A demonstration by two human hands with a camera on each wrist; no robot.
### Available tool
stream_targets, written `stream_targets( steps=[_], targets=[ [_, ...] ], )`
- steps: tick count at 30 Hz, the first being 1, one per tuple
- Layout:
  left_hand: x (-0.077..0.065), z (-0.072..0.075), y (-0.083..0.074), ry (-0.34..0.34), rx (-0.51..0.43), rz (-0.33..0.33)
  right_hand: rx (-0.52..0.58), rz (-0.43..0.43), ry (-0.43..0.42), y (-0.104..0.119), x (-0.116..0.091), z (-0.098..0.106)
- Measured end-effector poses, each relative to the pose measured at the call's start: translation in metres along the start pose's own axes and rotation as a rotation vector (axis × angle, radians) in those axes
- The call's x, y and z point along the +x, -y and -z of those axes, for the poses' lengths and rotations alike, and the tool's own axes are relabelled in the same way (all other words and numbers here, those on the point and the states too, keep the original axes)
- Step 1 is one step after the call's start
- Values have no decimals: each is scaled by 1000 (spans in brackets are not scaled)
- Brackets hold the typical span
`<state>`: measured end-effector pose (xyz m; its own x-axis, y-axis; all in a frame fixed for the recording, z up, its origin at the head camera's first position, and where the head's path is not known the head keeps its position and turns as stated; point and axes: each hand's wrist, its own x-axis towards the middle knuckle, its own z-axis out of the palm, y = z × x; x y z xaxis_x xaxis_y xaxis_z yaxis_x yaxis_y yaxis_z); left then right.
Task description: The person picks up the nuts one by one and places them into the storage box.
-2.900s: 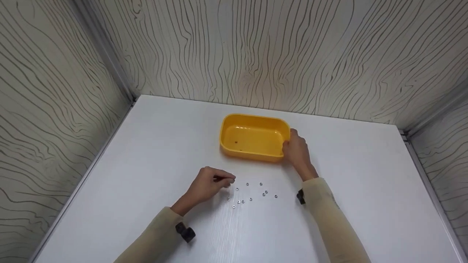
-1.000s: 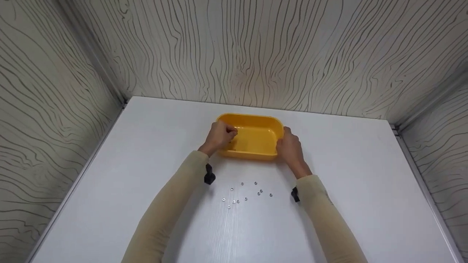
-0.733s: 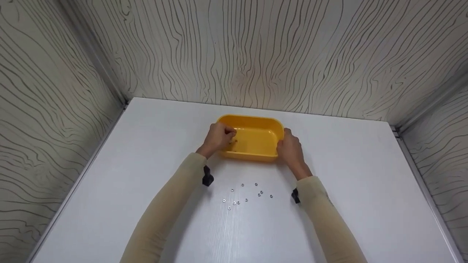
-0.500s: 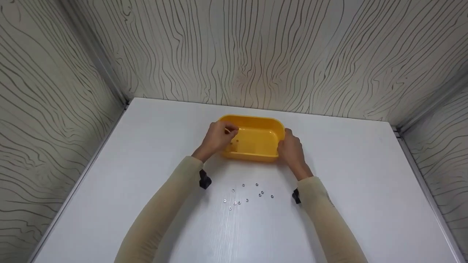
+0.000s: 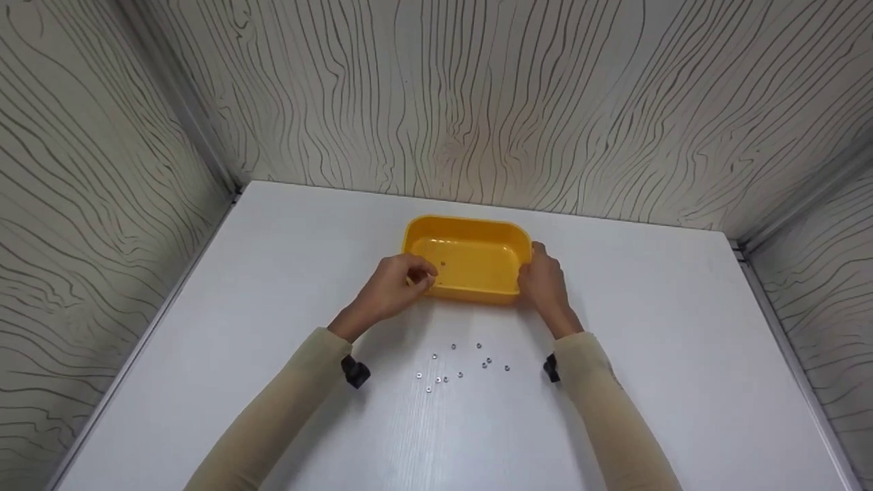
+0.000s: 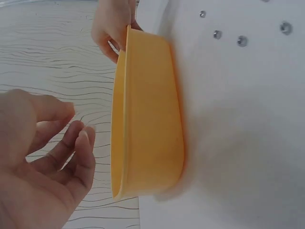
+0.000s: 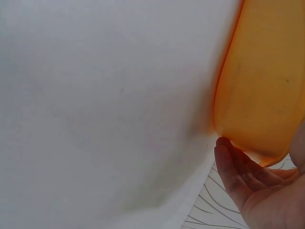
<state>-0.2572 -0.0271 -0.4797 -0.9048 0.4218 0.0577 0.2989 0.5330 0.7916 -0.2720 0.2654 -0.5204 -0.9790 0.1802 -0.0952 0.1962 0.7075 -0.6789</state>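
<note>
A yellow plastic bin (image 5: 470,295) stands on the white table. My right hand (image 5: 547,283) grips its right end, thumb over the rim and fingers along the outside, as the right wrist view shows with the bin wall (image 7: 262,71). Over the bin's front left corner is my left hand (image 5: 389,286); in the left wrist view this hand (image 6: 43,152) has loosely bent fingers, thumb apart, and holds nothing. Inside the bin lie a small nut (image 5: 442,264) and another speck near the front wall. Several small metal nuts (image 5: 485,365) are scattered on the table before the bin.
The white table (image 5: 648,327) reaches back to a wall with a wood-grain pattern (image 5: 477,102). Similar panels rise at left and right. Black wrist cameras (image 5: 355,372) sit on both sleeves.
My left hand carried something tiny from the table to over the bin, parted its fingers, then drew back toward the bin's front left corner. The right hand has kept its grip on the bin.
</note>
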Motion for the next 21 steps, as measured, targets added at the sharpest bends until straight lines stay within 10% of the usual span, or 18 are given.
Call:
stream_targets(
  steps=[21],
  targets=[
    [-64, -9, 14, 168, 157, -115, -7, 20, -34, -3, -2, -3]
  ],
)
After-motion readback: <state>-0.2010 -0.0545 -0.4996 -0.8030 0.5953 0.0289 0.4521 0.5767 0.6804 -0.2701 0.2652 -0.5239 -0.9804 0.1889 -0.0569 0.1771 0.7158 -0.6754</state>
